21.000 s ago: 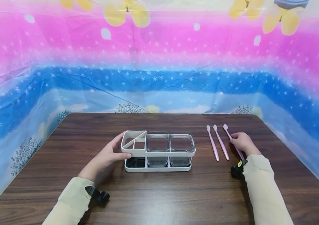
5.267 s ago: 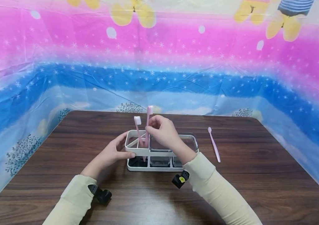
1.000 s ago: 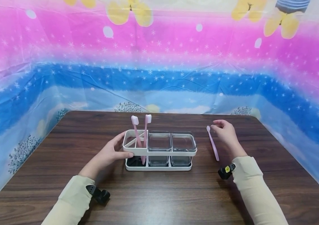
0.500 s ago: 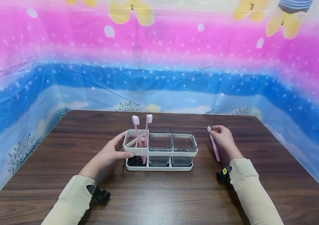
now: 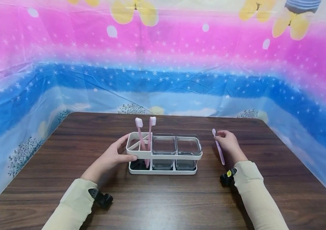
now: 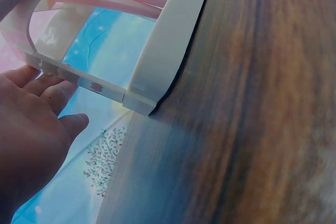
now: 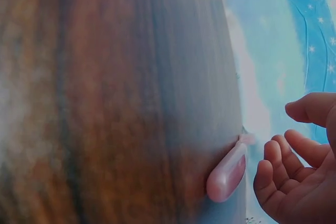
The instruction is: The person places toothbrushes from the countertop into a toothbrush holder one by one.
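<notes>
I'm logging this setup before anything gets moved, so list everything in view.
Holder: one, off-white, mid-table
Glass cups: two, clear, in the holder's middle and right sections
Standing toothbrushes: two, pink, in the holder's left section
Lying toothbrush: one, pink, on the table's right
Table: one, brown, under everything
Cloth: mainly pink and blue, behind the table
Wrist cameras: two, black, one per wrist
Sleeves: two, cream, on the arms
Left hand: one, bare, gripping the holder's left end
Right hand: one, bare, at the lying toothbrush, grip unclear

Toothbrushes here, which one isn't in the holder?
The pink toothbrush nearest the right hand, out to the right of the holder; the other two stand, heads up, in its left-hand section.
</notes>
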A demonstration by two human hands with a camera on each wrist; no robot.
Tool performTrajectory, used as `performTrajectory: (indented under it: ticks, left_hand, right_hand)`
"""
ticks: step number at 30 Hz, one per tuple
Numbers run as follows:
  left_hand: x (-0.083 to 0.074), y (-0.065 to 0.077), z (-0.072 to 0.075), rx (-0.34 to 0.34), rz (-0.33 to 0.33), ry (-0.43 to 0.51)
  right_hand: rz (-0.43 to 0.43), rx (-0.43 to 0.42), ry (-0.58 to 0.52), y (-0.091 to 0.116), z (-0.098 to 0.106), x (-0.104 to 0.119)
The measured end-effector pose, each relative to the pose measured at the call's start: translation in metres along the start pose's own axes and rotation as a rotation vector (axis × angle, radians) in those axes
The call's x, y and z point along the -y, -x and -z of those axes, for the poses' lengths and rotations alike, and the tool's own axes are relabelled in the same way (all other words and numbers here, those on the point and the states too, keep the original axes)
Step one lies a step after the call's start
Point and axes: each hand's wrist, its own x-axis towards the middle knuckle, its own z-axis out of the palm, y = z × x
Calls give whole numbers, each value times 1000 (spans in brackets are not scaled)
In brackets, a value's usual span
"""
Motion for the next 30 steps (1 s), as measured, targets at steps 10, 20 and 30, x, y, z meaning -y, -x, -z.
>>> performTrajectory:
  ticks: [10,20,30]
  left_hand:
    - [-1,1,-1,0,6,0]
    - [-2,1,-1,-1,3,5]
    - [-3,1,-1,-3,-9,8]
  right_hand:
    - [-44,103,13,-2,-2,-8]
    - [-61,136,40,-5,-2,-8]
    - [-90,147,73,-6,-2,-6]
